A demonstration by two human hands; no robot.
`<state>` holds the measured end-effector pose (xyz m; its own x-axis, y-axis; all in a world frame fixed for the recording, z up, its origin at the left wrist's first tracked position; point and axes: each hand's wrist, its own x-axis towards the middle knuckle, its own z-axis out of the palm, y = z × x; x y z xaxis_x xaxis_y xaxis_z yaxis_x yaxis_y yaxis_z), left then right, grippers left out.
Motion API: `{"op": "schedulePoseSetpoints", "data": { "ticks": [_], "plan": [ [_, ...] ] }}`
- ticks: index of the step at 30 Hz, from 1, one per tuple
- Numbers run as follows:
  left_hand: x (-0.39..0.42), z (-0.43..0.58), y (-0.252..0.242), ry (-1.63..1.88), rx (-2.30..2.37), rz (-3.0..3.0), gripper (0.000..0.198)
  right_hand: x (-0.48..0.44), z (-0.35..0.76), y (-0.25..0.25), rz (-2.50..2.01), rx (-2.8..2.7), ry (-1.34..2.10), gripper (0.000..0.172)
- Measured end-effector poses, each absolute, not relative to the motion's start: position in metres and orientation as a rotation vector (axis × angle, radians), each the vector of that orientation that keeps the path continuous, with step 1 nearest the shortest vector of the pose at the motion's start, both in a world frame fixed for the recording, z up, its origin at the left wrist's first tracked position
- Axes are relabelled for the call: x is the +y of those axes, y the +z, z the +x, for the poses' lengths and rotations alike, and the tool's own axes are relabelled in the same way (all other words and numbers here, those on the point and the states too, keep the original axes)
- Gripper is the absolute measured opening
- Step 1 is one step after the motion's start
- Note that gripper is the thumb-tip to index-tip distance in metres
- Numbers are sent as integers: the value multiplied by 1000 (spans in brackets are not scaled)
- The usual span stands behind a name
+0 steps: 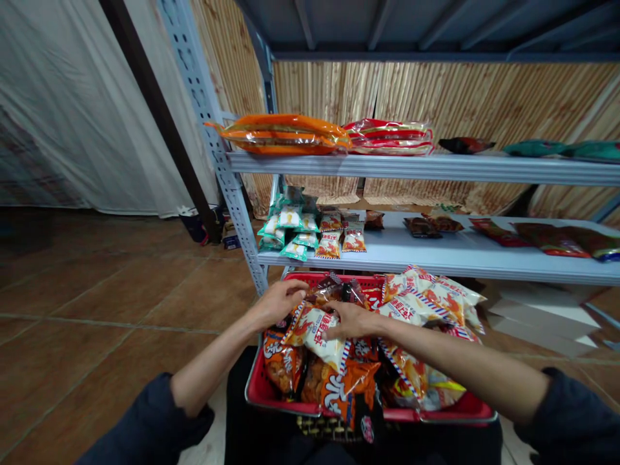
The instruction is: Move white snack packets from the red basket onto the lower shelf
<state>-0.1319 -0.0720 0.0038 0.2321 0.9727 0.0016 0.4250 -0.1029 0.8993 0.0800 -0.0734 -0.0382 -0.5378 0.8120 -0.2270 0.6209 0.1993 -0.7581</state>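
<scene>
My left hand (279, 303) sits above the far left part of a red plastic shopping basket (261, 387), its fingertips next to the striped edge of a white-and-orange snack bag (312, 336). My right hand (351, 321) reaches across from the right, with fingers and thumb around the top of that bag. The basket is heaped with several foil snack bags, orange ones (349, 387) at the front and white-and-orange ones (426, 300) at the right. My forearms hide part of the pile.
A grey metal shelf rack stands just beyond the basket. Its lower shelf (436, 248) holds several small snack packets, and its upper shelf (411, 168) holds large orange and red bags. Brown floor tiles (121, 303) spread to the left, and a white curtain (82, 110) hangs behind them.
</scene>
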Motion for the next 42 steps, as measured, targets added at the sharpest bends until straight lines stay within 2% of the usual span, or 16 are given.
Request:
{"op": "schedulePoseSetpoints", "data": {
  "ticks": [3, 6, 9, 13, 23, 26, 30, 36, 42],
  "plan": [
    [-71, -133, 5, 1161, 1413, 1461, 31, -70, 93, -30, -1316, -1992, 1411, 55],
    [-76, -121, 1, 1380, 1429, 1175, 39, -72, 105, -21, -1267, -1739, 1324, 55],
    [-86, -96, -3, 1312, 1201, 958, 45, -78, 113, -16, -1206, -1601, 1179, 58],
    [-95, -60, -4, 1126, 920, 942, 42, -88, 119, -17, -1164, -1528, 1103, 59],
    [-78, -31, 5, 1144, 964, 802, 31, -91, 140, -15, -1059, -1549, 1246, 54],
    [-77, -35, 2, 1161, 947, 756, 28, -87, 147, -14, -1068, -1563, 1285, 61],
    [-76, -36, -2, 1341, 935, 558, 15, -89, 148, -10, -1267, -1392, 1106, 72],
    [-82, -30, 1, 1453, 846, 412, 10, -96, 136, -3, -1005, -959, 1479, 52],
    [-104, -44, -5, 1202, 783, 668, 21, -76, 157, 5, -1044, -1092, 1248, 36]
  ]
}}
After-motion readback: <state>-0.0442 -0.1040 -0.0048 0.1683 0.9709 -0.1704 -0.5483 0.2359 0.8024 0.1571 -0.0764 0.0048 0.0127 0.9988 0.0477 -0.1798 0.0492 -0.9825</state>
